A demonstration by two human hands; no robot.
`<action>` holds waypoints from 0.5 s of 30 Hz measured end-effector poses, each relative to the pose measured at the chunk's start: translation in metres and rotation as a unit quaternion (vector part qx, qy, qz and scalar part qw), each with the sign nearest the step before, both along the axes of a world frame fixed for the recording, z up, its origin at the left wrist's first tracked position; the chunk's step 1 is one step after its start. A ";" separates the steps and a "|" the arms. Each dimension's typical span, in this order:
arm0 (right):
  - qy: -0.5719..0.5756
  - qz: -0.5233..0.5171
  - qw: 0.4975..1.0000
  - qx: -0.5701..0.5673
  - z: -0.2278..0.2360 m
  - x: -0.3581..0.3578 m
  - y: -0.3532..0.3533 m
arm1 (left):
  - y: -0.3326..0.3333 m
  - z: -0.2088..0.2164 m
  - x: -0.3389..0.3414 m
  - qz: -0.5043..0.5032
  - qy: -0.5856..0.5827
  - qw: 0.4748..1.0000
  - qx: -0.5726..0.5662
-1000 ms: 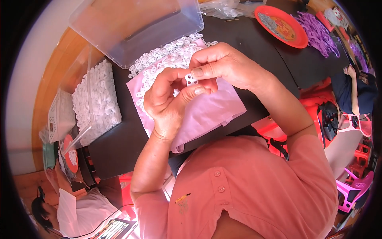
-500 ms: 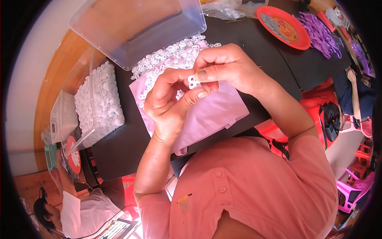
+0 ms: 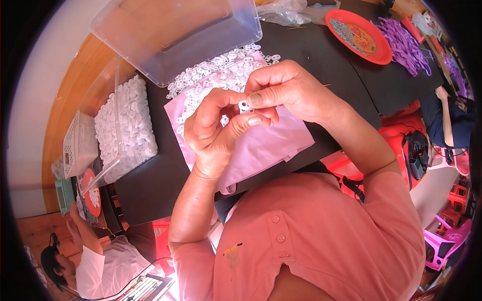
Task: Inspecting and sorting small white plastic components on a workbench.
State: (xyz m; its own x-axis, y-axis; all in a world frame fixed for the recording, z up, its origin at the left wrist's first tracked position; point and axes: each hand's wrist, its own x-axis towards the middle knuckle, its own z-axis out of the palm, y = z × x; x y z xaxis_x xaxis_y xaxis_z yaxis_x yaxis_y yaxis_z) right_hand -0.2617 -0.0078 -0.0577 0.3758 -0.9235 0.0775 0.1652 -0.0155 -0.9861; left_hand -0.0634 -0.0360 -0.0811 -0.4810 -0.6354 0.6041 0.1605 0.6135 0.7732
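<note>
A small white plastic piece with round holes (image 3: 245, 106) is pinched between my two hands above a pink cloth (image 3: 271, 140). My left hand (image 3: 213, 123) grips it from the left and below, thumb in front and fingers curled behind. From the right, my right hand (image 3: 291, 93) pinches its upper edge with thumb and forefinger; the thumb covers part of it. Under and beyond my hands, many similar white pieces (image 3: 221, 72) lie spread over the cloth's far part. A few of them show through the gap inside my left hand's curl.
A clear plastic bin (image 3: 175, 65) leans behind the pile. To the left stands a clear box (image 3: 116, 145) full of white pieces. A red plate (image 3: 384, 55) with grey bits and purple strips (image 3: 401, 45) lie far right. Another person (image 3: 108, 271) sits at lower left.
My right hand has dropped slightly, and its thumb has shifted on the white piece, whose visible face has turned. At lower left, the other person's arm has moved.
</note>
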 end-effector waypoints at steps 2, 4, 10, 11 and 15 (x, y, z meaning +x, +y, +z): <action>-0.003 0.000 1.000 0.003 0.002 0.001 0.002 | 0.003 0.003 -0.001 0.001 0.003 1.000 -0.006; -0.006 0.000 1.000 0.006 0.002 0.002 0.003 | 0.005 0.002 -0.001 0.002 0.005 1.000 -0.012; -0.040 0.013 0.999 0.021 -0.004 0.004 0.005 | 0.006 -0.005 -0.003 0.008 0.027 1.000 0.000; -0.044 0.014 0.999 0.026 -0.004 0.005 0.005 | 0.008 -0.003 -0.006 -0.008 0.055 0.998 0.026; -0.081 0.033 0.996 0.030 -0.008 0.007 0.002 | 0.006 -0.004 -0.007 -0.041 0.099 0.992 0.068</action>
